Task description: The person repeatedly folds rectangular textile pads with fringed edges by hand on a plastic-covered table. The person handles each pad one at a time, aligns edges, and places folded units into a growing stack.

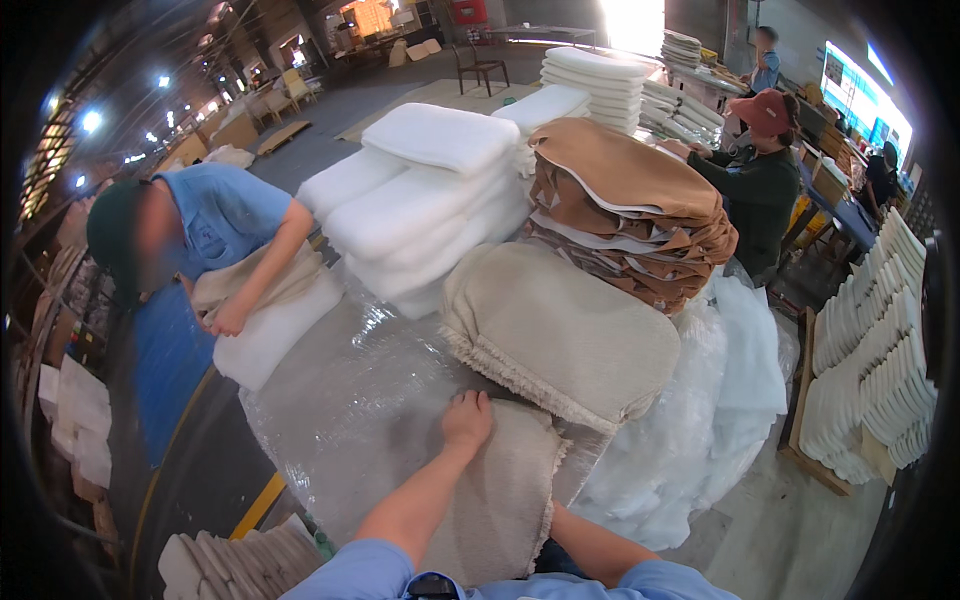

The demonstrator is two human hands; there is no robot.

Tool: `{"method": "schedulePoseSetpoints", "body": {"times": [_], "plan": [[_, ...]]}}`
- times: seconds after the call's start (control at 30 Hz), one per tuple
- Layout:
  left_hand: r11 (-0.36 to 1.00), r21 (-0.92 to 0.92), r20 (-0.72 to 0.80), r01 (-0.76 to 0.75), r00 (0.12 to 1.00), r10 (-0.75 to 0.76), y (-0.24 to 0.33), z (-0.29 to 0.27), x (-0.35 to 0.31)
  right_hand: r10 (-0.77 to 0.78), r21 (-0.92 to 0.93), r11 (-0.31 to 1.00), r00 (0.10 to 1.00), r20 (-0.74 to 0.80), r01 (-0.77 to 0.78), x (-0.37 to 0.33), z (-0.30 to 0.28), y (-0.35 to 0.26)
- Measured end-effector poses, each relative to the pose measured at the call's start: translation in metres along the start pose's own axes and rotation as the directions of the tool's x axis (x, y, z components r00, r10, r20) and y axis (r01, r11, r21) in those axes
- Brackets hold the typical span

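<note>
A beige fabric piece (500, 500) with a frayed edge lies on the plastic-covered table (340, 400) right in front of me, its near end hanging close to my body. My left hand (467, 422) is at its far left corner, fingers curled onto the cloth. My right forearm reaches to the cloth's right side; the fingers of my right hand (562, 522) are hidden behind the fabric edge. Just beyond my left hand sits a stack of matching beige fabric pieces (560, 330), rounded at the ends with fringed edges.
White padding sheets (430, 200) and brown fabric pieces (630, 180) are piled at the table's far side. On the left a co-worker (230, 220) handles beige cloth over white padding. Clear plastic bags (670, 420) bulge at right, near a rack of white pads (870, 350).
</note>
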State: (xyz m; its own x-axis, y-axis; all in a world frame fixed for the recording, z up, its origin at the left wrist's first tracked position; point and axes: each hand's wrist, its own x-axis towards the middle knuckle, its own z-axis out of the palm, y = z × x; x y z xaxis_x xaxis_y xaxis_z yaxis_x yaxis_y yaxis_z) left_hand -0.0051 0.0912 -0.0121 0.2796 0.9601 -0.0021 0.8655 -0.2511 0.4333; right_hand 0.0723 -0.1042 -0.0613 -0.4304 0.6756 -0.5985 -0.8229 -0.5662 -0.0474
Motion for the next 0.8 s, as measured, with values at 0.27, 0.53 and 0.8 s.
{"method": "schedulePoseSetpoints", "body": {"times": [0.27, 0.53, 0.8], "plan": [[1.0, 0.009, 0.011, 0.028, 1.0, -0.028, -0.002, 0.005, 0.001, 0.004, -0.013, 1.0, 1.0, -0.013, -0.004, -0.003, -0.009, -0.001], [0.999, -0.019, -0.005, 0.031, 0.999, -0.032, -0.001, 0.007, 0.002, -0.015, -0.013, 1.0, 1.0, -0.014, 0.015, -0.006, -0.012, -0.003], [0.999, -0.001, 0.016, 0.047, 0.999, -0.047, -0.001, 0.011, 0.006, -0.041, 0.003, 0.999, 0.999, -0.014, 0.041, -0.01, -0.016, -0.005]]}}
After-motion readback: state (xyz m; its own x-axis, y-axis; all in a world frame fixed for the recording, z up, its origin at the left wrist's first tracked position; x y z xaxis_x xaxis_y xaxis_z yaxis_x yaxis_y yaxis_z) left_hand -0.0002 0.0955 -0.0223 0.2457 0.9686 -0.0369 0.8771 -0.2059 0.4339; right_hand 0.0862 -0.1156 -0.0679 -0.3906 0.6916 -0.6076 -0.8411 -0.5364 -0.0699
